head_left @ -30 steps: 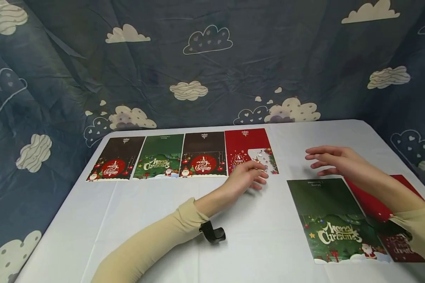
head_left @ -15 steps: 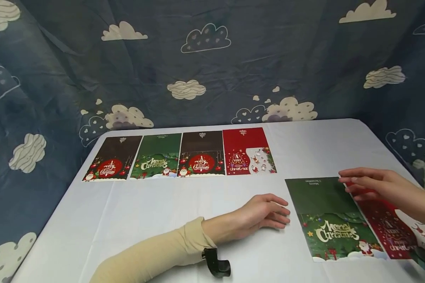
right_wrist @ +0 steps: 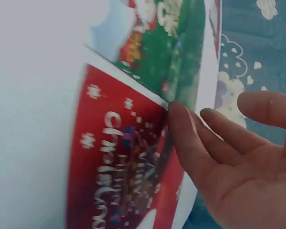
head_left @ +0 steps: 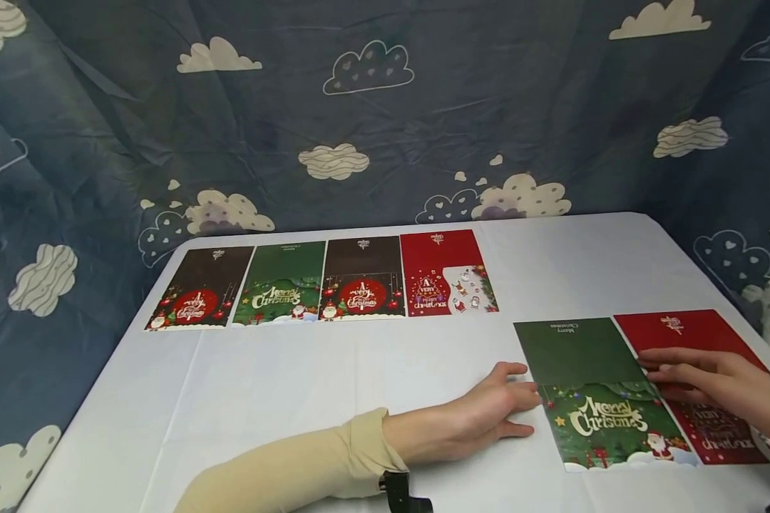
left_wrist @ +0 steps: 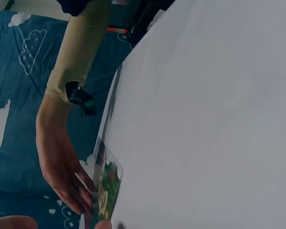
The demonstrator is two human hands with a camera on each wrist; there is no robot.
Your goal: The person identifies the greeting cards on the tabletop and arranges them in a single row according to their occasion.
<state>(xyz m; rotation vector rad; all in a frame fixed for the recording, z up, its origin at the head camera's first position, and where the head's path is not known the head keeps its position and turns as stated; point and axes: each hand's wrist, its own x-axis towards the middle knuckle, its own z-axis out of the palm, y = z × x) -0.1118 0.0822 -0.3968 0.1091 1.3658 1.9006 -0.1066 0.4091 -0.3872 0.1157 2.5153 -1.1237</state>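
Observation:
An unfolded green Merry Christmas card [head_left: 606, 424] lies flat at the right of the table, beside a similar red Christmas card [head_left: 686, 331]. My left hand [head_left: 462, 417] is at the green card's left edge, its fingers spread and the fingertips at or just over the border. From the right, my right hand [head_left: 725, 388] reaches over the red card, and its loosely bent fingers come to the seam between both cards. In the right wrist view, one fingertip of the right hand [right_wrist: 229, 162] meets that seam. Neither hand grips anything.
Along the back left lies a row of several cards: a dark one [head_left: 199, 285], a green one [head_left: 289, 281], another dark one [head_left: 362, 278] and a red one [head_left: 445, 271]. They rest on a white-covered table [head_left: 282, 399]. A cloud-patterned curtain [head_left: 372, 128] hangs behind.
My left hand has left the red card in the back row and come down right to the green card's left edge. The right hand has moved right and lower, over the near red card.

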